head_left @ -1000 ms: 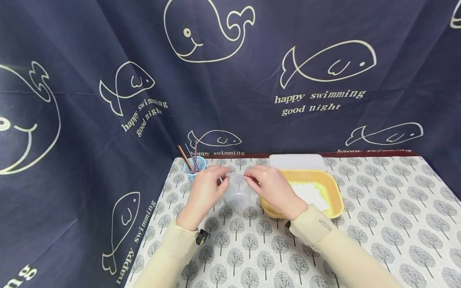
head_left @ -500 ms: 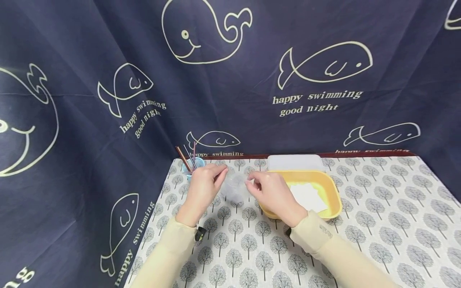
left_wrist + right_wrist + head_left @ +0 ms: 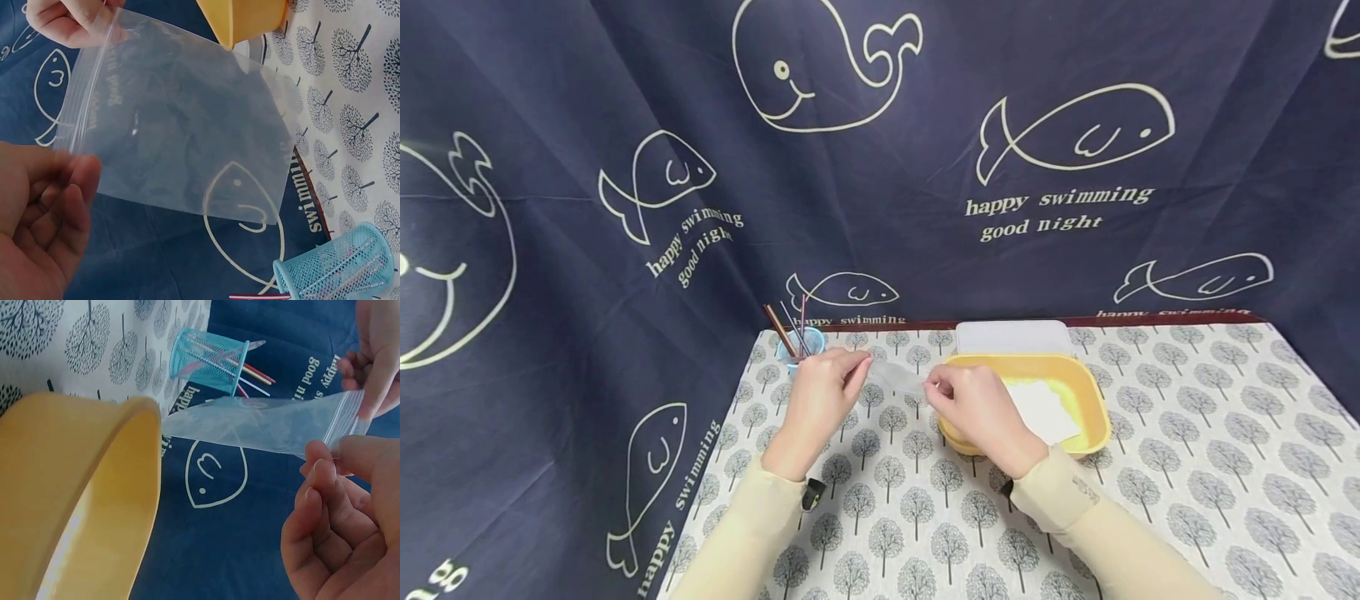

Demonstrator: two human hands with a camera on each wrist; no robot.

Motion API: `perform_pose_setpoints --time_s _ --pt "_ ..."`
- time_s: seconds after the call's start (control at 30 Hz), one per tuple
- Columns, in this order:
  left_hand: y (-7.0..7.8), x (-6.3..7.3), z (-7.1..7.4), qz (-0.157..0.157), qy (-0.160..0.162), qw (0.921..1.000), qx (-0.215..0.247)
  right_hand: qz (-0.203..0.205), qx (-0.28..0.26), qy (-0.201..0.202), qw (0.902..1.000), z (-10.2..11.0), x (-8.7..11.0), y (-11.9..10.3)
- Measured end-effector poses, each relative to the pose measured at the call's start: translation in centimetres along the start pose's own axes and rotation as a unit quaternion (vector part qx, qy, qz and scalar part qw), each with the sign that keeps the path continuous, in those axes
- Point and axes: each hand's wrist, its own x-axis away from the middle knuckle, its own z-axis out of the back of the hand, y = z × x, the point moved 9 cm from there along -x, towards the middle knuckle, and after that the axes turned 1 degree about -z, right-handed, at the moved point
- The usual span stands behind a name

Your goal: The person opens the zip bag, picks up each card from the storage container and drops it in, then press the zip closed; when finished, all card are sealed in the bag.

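A clear zip-top plastic bag [image 3: 181, 125] stretches between both hands, held by its zip edge. My left hand [image 3: 823, 392] pinches one end of that edge between thumb and fingers. At the other end, my right hand [image 3: 976, 404] grips the bag with thumb and index finger, its other fingers curled in, as the right wrist view shows. The body of the bag reaches away from the hands, flat and see-through. In the head view it appears only as a thin, faint strip between the fingertips. Nothing shows inside it.
A yellow plastic basin [image 3: 1099, 429] stands beside the right hand, with white sheets [image 3: 1043, 410] in it. Behind it lies a whitish flat lid [image 3: 1015, 337]. A light-blue mesh pen cup [image 3: 203, 359] holding several pens stands at the table's back left.
The bag hung down between the hands a second ago and now shows as a narrow strip. The hands have drawn slightly apart, the right one moving a little right and nearer.
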Motion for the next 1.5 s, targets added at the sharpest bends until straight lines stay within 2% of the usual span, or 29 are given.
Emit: perform_pose_setpoints --time_s 0.13,0.33,0.53,0.73,1.0,1.23,1.5 --pt "0.2 0.4 0.2 -0.005 -0.019 0.9998 0.000 0.000 0.002 0.003 1.0000 0.1 0.0 0.2" --pt "-0.1 1.0 0.1 0.004 -0.042 0.9990 0.013 0.003 0.003 -0.002 1.0000 0.0 0.1 0.3" --pt "-0.1 1.3 0.1 0.009 -0.025 0.9992 0.028 0.013 0.005 -0.002 0.9999 -0.3 0.0 -0.2" --pt "-0.5 1.5 -0.6 0.031 -0.019 0.9974 0.062 0.016 -0.003 0.002 0.9999 -0.5 -0.1 -0.3" --pt "-0.9 1.5 -1.7 0.069 -0.036 0.9902 0.116 0.009 -0.015 -0.005 0.9998 -1.0 -0.2 -0.1" --pt "-1.4 1.2 -2.2 0.095 -0.043 0.9871 0.121 -0.019 -0.018 -0.029 0.9993 -1.0 -0.1 0.8" --pt "-1.4 0.8 -2.1 0.084 -0.037 0.9903 0.105 -0.044 -0.022 -0.059 0.9970 -0.7 0.2 1.5"
